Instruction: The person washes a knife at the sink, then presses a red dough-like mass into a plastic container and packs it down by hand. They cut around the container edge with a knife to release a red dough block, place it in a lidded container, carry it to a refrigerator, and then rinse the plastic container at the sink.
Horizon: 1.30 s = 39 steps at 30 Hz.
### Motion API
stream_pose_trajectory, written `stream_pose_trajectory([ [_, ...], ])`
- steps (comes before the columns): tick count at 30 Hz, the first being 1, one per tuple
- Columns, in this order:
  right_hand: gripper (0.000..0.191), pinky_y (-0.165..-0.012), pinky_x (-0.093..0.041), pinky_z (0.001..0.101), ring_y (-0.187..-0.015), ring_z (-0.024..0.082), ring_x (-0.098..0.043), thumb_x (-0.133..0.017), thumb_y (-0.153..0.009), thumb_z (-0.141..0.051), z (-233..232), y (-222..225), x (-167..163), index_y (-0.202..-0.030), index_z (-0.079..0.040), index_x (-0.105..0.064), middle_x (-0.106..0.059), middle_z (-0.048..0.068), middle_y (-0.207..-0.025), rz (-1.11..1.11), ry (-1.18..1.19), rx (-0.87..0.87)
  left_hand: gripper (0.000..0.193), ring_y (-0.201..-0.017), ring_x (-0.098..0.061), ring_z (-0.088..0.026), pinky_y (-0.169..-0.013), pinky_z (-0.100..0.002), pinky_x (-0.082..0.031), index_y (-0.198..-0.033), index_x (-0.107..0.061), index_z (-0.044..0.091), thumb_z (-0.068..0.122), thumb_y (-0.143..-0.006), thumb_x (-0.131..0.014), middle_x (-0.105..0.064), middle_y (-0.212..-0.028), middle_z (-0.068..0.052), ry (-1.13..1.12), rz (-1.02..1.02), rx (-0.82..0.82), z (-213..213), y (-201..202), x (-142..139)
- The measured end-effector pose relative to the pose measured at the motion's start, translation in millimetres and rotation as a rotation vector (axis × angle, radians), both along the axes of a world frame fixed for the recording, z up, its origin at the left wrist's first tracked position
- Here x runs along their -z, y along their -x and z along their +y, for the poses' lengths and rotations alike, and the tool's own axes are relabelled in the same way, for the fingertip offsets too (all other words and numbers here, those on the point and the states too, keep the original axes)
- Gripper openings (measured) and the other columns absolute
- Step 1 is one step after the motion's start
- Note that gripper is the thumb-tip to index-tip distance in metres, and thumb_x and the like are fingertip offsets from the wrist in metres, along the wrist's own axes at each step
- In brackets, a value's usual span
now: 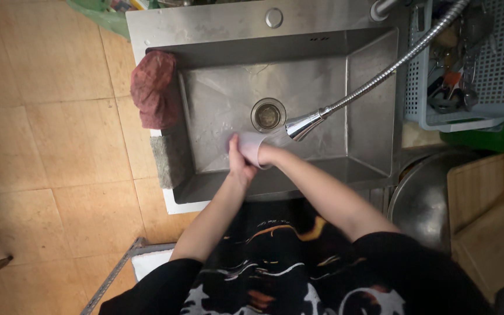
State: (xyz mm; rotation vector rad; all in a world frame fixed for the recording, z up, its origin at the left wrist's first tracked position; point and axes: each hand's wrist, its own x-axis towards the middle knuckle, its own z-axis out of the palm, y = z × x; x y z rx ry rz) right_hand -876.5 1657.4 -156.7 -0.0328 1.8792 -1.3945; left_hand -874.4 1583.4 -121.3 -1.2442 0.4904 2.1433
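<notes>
The person stands at a metal sink (pixel 205 41). Both hands are low over the basin, close to the drain (pixel 268 115). The left hand (pixel 239 160) wraps around the side of a pale cup (pixel 252 146). The right hand (pixel 266 156) is tucked into the cup's mouth. The bendy tap head (pixel 303 125) hangs just beside the cup. A red cloth (pixel 154 87) lies on the sink's left edge. A blue basket (pixel 497 70) sits on the right, with a wooden board (pixel 485 216) below it.
</notes>
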Motion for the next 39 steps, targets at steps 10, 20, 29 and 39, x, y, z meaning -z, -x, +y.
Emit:
stream_pose_trajectory([
  [10,0.023,-0.074,-0.054,0.0465,-0.088,0.038,-0.069,-0.058,-0.092,-0.017,13.1,-7.5,-13.8,-0.102,-0.001,-0.071,-0.072,0.022,-0.099,0.440,-0.227,-0.181,0.065,-0.128,-0.060,-0.039,-0.113,-0.055,-0.046,-0.136,-0.055,-0.001,0.049,-0.094,-0.057,-0.063,-0.138,-0.021,-0.114,0.093,0.105,10.1,-7.0,7.5],
  [20,0.043,-0.043,-0.037,0.0311,-0.054,0.016,-0.051,-0.061,-0.101,-0.044,32.4,-25.2,-28.0,-0.109,-0.005,-0.078,-0.076,0.012,-0.085,-0.523,0.193,0.696,0.078,-0.123,-0.060,-0.035,-0.105,-0.053,-0.048,-0.144,-0.045,0.006,0.044,-0.082,-0.074,-0.060,-0.137,-0.017,0.391,0.129,-0.006,-9.3,13.1,-3.8],
  [29,0.036,-0.075,-0.055,0.0329,-0.090,0.017,-0.068,-0.076,-0.083,-0.018,42.1,-18.5,-62.5,-0.117,-0.015,-0.066,-0.071,0.004,-0.108,-0.227,0.288,1.191,0.100,-0.127,-0.059,-0.029,-0.108,-0.041,-0.048,-0.147,-0.037,0.001,0.023,-0.069,-0.095,-0.057,-0.139,-0.017,1.142,0.669,0.173,-29.1,23.1,-27.2],
  [39,0.030,-0.087,-0.051,0.0286,-0.095,0.010,-0.062,-0.080,-0.091,-0.020,62.5,-35.2,-76.9,-0.110,-0.009,-0.060,-0.065,0.000,-0.101,0.254,0.189,1.152,0.104,-0.126,-0.059,-0.028,-0.108,-0.040,-0.047,-0.146,-0.037,-0.001,0.026,-0.066,-0.098,-0.058,-0.136,-0.018,1.296,0.928,0.392,-19.1,15.4,-25.2],
])
